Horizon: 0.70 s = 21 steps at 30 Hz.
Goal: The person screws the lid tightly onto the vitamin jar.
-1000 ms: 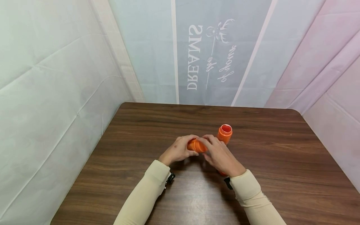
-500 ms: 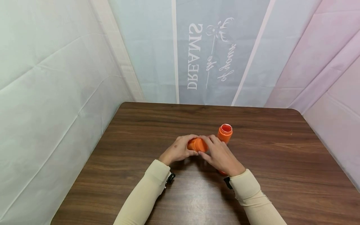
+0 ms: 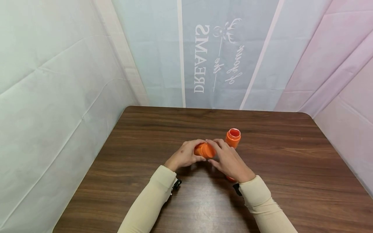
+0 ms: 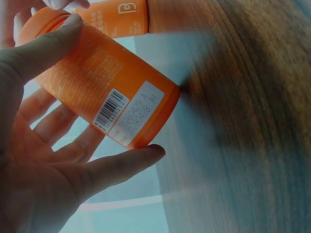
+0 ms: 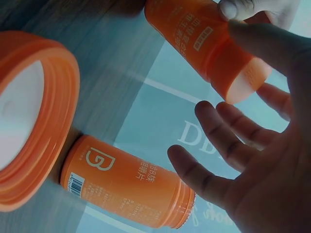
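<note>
Over the middle of the table, my left hand (image 3: 185, 154) grips a tilted orange pill bottle (image 4: 92, 73). Its thumb lies along the near side, and a barcode and printed label face the left wrist camera. An orange cap (image 5: 241, 78) sits on the bottle's end, pointing right. My right hand (image 3: 230, 160) has its thumb and forefinger curled round that cap, while its other fingers (image 5: 209, 179) spread away from it. Just behind the right hand stands a second orange bottle (image 3: 233, 139), upright and uncapped. A loose orange cap (image 5: 65, 92) with a white inside is near my right wrist.
The dark wood table (image 3: 163, 124) has rounded far corners. Pale cloth (image 3: 52, 97) hangs along the left, and a printed curtain (image 3: 201, 58) is behind the far edge. More cloth (image 3: 349, 84) hangs at the right.
My right hand's fingers have shifted on the cap, uncovering more of its end face, and the thumb has drawn back slightly. The left hand, its bottle and the standing bottle keep their places.
</note>
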Available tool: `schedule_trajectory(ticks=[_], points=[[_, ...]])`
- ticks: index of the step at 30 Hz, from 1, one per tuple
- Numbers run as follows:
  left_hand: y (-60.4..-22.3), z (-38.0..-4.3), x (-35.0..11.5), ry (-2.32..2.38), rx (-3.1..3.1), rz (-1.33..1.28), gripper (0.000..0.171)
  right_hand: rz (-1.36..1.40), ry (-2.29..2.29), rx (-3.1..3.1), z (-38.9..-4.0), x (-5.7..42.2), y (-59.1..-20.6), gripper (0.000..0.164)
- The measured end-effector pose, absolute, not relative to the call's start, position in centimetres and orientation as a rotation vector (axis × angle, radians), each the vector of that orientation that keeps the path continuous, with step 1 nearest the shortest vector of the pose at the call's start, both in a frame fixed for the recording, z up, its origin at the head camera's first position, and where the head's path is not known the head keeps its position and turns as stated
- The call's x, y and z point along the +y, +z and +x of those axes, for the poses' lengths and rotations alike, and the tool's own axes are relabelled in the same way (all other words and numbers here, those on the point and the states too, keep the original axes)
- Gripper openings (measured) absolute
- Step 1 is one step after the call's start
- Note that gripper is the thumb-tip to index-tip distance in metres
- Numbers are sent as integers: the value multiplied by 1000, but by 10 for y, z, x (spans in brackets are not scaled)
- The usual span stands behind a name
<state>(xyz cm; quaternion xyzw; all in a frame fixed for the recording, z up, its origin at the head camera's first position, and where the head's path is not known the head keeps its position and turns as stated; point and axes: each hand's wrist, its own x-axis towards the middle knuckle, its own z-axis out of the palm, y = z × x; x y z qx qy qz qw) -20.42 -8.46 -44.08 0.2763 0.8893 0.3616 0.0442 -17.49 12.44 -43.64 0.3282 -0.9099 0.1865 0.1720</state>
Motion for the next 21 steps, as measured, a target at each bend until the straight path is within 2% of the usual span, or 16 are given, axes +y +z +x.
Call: schedule_trajectory(ticks=[8, 21], points=[[-438, -206, -85, 1131, 2692, 839, 58, 971, 479, -2574, -175, 127, -430, 70], [-433, -207, -84, 1140, 2665, 804, 57, 860, 535, -2673, -175, 124, -427, 61]])
